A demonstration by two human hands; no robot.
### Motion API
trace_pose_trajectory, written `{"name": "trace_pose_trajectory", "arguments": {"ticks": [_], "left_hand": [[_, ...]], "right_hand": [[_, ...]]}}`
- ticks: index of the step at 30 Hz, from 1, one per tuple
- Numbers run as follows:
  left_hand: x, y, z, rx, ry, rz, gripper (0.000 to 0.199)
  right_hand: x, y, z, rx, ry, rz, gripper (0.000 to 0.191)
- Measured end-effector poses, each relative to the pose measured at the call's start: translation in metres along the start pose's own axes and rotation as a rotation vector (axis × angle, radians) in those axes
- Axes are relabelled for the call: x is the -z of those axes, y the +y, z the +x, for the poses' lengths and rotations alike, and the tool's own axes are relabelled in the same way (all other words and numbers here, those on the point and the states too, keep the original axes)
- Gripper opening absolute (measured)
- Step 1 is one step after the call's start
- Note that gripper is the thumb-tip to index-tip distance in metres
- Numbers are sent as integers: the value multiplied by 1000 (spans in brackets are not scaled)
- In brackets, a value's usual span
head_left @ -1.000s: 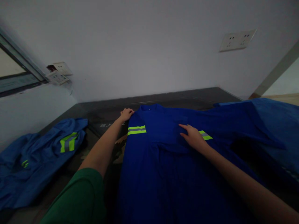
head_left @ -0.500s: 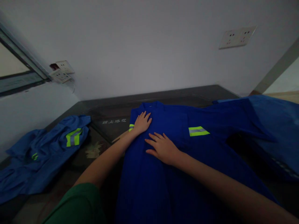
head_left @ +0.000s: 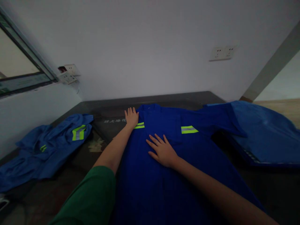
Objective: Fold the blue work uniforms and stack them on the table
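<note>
Rests left hand (head_left: 132, 118), fingers spread, at shoulder, and right hand (head_left: 162, 152), equally wide, on chest of blue garment (head_left: 152, 179), laid on worktop (head_left: 105, 110) with collar toward far edge, long axis roughly square to it.

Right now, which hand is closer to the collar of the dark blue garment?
The left hand: it is at the dark blue garment's shoulder edge, just left of the collar. The right hand is spread over the garment's front, farther down from the collar.
</note>
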State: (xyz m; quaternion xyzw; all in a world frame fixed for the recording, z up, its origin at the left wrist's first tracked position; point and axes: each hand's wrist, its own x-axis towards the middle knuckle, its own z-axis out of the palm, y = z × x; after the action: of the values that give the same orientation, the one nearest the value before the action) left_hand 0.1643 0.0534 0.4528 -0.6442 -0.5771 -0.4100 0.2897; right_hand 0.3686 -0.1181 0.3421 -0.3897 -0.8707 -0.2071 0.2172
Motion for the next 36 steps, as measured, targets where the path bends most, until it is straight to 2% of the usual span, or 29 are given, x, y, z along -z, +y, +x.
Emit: {"name": "trace_pose_trajectory", "arguments": {"ticks": [2,3,7,9,11,13,18,21,23,25,27,29,31,33,36], "left_hand": [[14,1,-16,-75,53,47,54],[21,2,-27,-119,17,57,52],[38,2,-79,-178,-325,-3,50],[40,-2,-101,-192,-406,-52,54],[39,-8,-114,-179,-388,-66,55],[35,-14,-117,-140,-353,-56,55],[31,-30,-93,-47,-328,-55,55],[38,-31,-83,-3,-199,1,55],[46,-24,-89,-78,-92,26,55],[53,-11,-108,-227,-81,13,54],[59,2,-137,-352,-182,-17,54],[64,11,-172,-418,-284,-33,56],[73,15,-207,-439,-331,-41,57],[88,16,-240,-482,-350,-60,58],[119,19,-283,-659,-424,-129,60]], "right_hand": [[0,0,-1,-1,19,-5,59],[0,0,-1,-2,25,-9,58],[-1,-1,-2,-1,28,-31,57],[-2,-1,-1,-6,22,-40,57],[-3,-1,1,-9,15,-43,57],[-4,-1,4,-9,14,-49,57],[-8,0,16,-28,33,-69,56],[-8,1,25,-41,30,-74,56],[-9,2,30,-43,28,-77,56],[-8,3,33,-38,23,-80,57],[-8,5,35,-34,23,-81,55],[-8,6,35,-34,22,-74,52],[-7,6,35,-41,18,-59,51],[-6,7,35,-49,14,-45,51],[-5,6,34,-48,7,-43,51]]}}
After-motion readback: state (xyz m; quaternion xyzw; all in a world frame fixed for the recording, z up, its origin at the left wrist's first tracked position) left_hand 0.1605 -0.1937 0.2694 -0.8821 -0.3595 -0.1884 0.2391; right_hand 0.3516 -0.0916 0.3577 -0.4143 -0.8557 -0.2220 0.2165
